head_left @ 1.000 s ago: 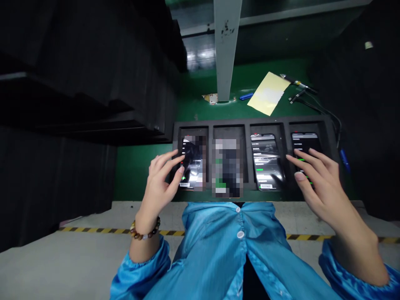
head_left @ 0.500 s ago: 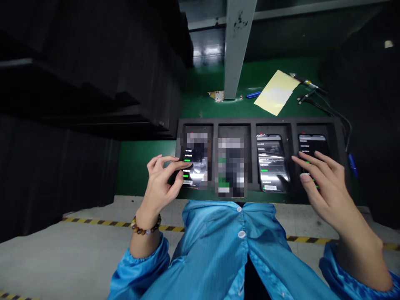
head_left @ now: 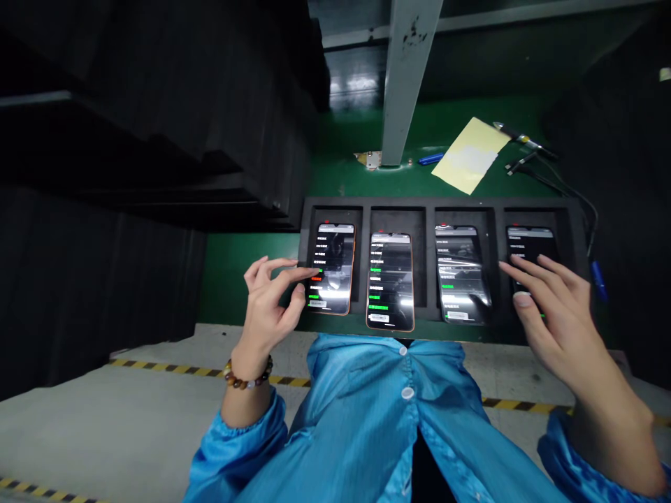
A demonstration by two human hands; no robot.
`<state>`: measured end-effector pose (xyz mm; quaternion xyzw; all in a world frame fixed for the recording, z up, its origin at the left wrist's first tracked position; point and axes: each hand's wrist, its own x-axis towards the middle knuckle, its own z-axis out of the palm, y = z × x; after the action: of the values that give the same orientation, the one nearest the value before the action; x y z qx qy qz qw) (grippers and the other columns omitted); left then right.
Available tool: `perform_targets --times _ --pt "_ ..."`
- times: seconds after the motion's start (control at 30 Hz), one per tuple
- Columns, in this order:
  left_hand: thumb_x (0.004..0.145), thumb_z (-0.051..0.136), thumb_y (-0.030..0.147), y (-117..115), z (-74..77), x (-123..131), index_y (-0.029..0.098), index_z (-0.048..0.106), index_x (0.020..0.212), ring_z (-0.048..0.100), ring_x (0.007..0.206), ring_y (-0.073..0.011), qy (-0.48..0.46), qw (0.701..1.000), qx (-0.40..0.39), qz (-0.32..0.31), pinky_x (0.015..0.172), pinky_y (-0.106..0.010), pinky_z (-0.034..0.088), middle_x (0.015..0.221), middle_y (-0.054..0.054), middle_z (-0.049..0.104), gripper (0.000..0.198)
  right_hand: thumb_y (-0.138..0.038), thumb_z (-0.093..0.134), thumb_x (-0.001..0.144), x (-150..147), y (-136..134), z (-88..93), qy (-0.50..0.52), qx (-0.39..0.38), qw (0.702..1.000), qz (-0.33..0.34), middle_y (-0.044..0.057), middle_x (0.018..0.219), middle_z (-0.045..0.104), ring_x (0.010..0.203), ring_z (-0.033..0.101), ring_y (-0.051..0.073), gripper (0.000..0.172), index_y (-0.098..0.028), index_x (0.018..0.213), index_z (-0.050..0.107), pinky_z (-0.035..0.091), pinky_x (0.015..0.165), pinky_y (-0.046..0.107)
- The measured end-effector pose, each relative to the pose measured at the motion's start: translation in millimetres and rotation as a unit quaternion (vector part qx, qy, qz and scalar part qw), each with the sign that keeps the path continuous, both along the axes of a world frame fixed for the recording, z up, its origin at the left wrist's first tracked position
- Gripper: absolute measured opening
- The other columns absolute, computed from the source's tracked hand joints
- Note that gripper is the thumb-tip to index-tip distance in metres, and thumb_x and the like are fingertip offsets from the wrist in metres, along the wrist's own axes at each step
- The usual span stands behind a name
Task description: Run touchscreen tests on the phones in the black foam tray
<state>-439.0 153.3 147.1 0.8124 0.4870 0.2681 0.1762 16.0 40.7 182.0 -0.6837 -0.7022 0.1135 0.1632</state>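
Several smartphones lie face up, screens lit, in the compartments of a black foam tray (head_left: 430, 216). My left hand (head_left: 270, 300) is at the leftmost phone (head_left: 338, 269), its index fingertip over the left part of the screen; contact is hard to tell. That screen lists lines of text, some green and one red. The second phone (head_left: 391, 286) and third phone (head_left: 461, 272) show similar lists. My right hand (head_left: 558, 307), fingers spread, hovers over the rightmost phone (head_left: 529, 241) and hides much of its screen.
Behind the tray on the green bench (head_left: 346, 126) lie a yellow paper (head_left: 472, 157), a blue pen (head_left: 430, 159), a black pen (head_left: 524, 140) and a cable (head_left: 587, 202). A metal post (head_left: 409, 84) rises there. Black trays (head_left: 251, 140) are stacked at left.
My left index fingertip has drawn back slightly to the left on the leftmost phone, where a red line now shows. The whole view has shifted a little.
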Motion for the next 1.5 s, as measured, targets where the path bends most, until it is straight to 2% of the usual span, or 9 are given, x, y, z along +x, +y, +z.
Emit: perform_targets --times 0.1,0.2,0.5,0.73,0.83,0.97,1.17,1.37,1.5 --pt "0.102 0.057 0.019 2 0.9 5 0.028 0.076 0.125 0.068 0.125 -0.0264 0.02 1.0 -0.014 0.002 0.126 -0.054 0.033 0.12 -0.004 0.08 0.031 -0.044 0.041 0.116 0 -1 -1.0 -0.003 -0.003 1.0 -0.003 0.014 0.159 0.061 0.161 0.04 0.039 0.049 -0.029 0.159 0.058 0.033 0.13 0.065" --pt "0.101 0.058 0.02 2 2.1 5 0.028 0.079 0.119 0.07 0.12 -0.0265 0.025 1.0 -0.011 -0.009 0.121 -0.053 0.036 0.113 -0.004 0.08 0.029 -0.045 0.041 0.116 2 -1 -2.2 -0.002 -0.002 1.0 -0.008 0.013 0.159 0.061 0.161 0.041 0.039 0.049 -0.03 0.159 0.058 0.033 0.131 0.064" --pt "0.098 0.064 0.024 -10 6.8 -10 0.029 0.081 0.112 0.072 0.104 -0.0258 -0.003 0.998 -0.027 -0.058 0.109 -0.051 0.041 0.101 -0.003 0.081 0.022 -0.046 0.041 0.115 4 -2 -2.5 0.006 0.0 1.0 -0.015 0.011 0.16 0.061 0.161 0.041 0.039 0.05 -0.032 0.16 0.057 0.034 0.13 0.065" --pt "0.099 0.06 0.026 -4 6.9 0 0.028 0.077 0.123 0.068 0.115 -0.0282 0.014 1.0 -0.026 0.009 0.108 -0.052 0.039 0.114 -0.005 0.082 0.029 -0.045 0.042 0.115 -3 2 0.9 0.005 -0.004 1.0 -0.017 0.009 0.161 0.061 0.161 0.041 0.037 0.048 -0.035 0.16 0.056 0.031 0.131 0.066" --pt "0.098 0.06 0.026 0 7.7 4 0.028 0.078 0.122 0.069 0.117 -0.0287 0.033 0.999 -0.02 -0.009 0.109 -0.052 0.038 0.114 -0.006 0.08 0.03 -0.044 0.042 0.115 -5 2 3.6 0.003 -0.001 1.0 -0.018 0.009 0.161 0.062 0.161 0.041 0.037 0.047 -0.033 0.158 0.058 0.031 0.131 0.064" --pt "0.098 0.063 0.027 -1 8.0 -2 0.029 0.081 0.111 0.071 0.107 -0.0265 0.021 0.999 -0.014 -0.045 0.106 -0.051 0.039 0.103 -0.003 0.081 0.022 -0.043 0.042 0.115 -10 2 8.1 0.015 -0.006 1.0 -0.02 0.008 0.161 0.062 0.161 0.041 0.037 0.046 -0.033 0.157 0.058 0.032 0.13 0.064" --pt "0.099 0.064 0.029 -3 8.4 -8 0.03 0.081 0.111 0.071 0.109 -0.0268 -0.003 0.998 -0.04 -0.052 0.106 -0.051 0.039 0.104 -0.004 0.081 0.021 -0.034 0.045 0.115 -37 10 18.7 0.057 0.007 0.998 0.007 0.007 0.158 0.065 0.158 0.045 0.035 0.043 -0.033 0.156 0.059 0.032 0.129 0.061" --pt "0.098 0.062 0.028 3 5.4 0 0.028 0.079 0.119 0.068 0.118 -0.0288 0.009 1.0 -0.019 -0.01 0.109 -0.052 0.037 0.113 -0.005 0.08 0.027 -0.019 0.044 0.112 -83 27 15.4 0.103 -0.014 0.987 0.123 0.004 0.152 0.07 0.154 0.053 0.029 0.042 -0.031 0.15 0.058 0.029 0.131 0.06" --pt "0.097 0.061 0.026 4 2.0 0 0.029 0.079 0.12 0.069 0.12 -0.0296 0.023 0.999 -0.022 -0.014 0.11 -0.053 0.037 0.112 -0.005 0.081 0.029 -0.016 0.043 0.111 -104 35 12.4 0.113 -0.032 0.981 0.152 0.005 0.147 0.074 0.152 0.056 0.029 0.043 -0.03 0.148 0.059 0.03 0.13 0.062"
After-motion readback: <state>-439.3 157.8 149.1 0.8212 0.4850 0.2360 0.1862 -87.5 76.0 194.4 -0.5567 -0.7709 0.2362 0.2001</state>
